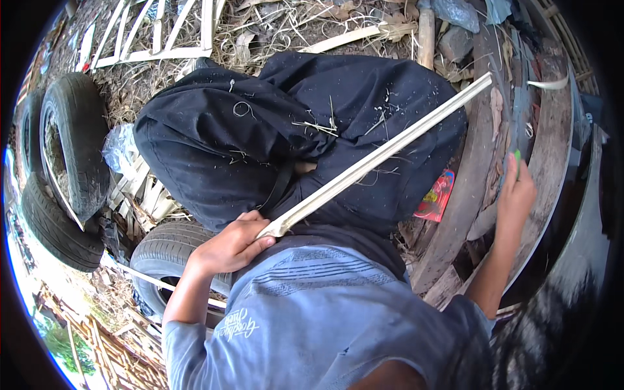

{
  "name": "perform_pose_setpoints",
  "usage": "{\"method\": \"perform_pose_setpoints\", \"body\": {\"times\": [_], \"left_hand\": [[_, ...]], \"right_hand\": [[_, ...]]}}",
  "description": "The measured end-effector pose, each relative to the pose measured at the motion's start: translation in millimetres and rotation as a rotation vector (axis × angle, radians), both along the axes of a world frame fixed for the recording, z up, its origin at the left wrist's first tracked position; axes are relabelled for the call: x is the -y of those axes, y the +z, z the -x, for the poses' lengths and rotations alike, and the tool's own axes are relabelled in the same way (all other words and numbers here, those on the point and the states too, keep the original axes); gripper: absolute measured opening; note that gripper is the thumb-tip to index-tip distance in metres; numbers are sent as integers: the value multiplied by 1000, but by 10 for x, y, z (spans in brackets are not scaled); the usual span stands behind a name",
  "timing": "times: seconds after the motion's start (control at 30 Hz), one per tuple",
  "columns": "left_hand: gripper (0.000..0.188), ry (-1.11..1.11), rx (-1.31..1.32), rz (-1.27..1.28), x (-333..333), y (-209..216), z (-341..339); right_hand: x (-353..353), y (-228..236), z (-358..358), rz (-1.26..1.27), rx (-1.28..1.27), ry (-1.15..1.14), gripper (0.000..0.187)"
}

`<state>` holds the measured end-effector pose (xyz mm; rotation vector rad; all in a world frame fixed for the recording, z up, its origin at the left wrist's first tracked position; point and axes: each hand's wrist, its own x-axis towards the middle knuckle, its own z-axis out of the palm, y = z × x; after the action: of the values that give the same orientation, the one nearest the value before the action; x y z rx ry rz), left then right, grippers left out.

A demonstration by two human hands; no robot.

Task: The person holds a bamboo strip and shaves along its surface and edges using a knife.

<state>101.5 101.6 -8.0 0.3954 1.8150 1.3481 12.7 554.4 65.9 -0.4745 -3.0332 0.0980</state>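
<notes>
My left hand is closed around the near end of a long, pale split bamboo strip. The strip slants from my waist across my lap, and its far end reaches past my right knee. Out to the right, over weathered boards, my right hand is closed on a slim thing with a green end. Most of that thing is hidden by my fingers, so its kind is unclear. Thin bamboo shavings lie scattered on my dark trousers.
Old tyres lie to the left, with another tyre beside my left arm. A pale slatted frame rests on the shaving-strewn ground ahead. Wooden boards run along the right, near a red packet.
</notes>
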Motion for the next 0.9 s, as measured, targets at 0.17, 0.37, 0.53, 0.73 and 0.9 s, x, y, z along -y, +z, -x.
{"method": "perform_pose_setpoints", "body": {"times": [0.17, 0.37, 0.53, 0.73, 0.9], "left_hand": [[23, 8, -76, -75, -272, -81, 233], [23, 52, -52, -121, -477, -159, 213], [22, 29, -50, -89, -440, -94, 227], [23, 36, -28, -108, -436, -36, 243], [25, 50, -40, -140, -386, -65, 209]], "right_hand": [[1005, -213, -196, 406, 211, 309, 34], [1179, -612, -480, 359, 238, 560, 37], [1048, -706, -385, 252, 205, 631, 42], [862, -668, -327, 133, 129, 604, 43], [696, -651, -264, 85, 99, 564, 44]]}}
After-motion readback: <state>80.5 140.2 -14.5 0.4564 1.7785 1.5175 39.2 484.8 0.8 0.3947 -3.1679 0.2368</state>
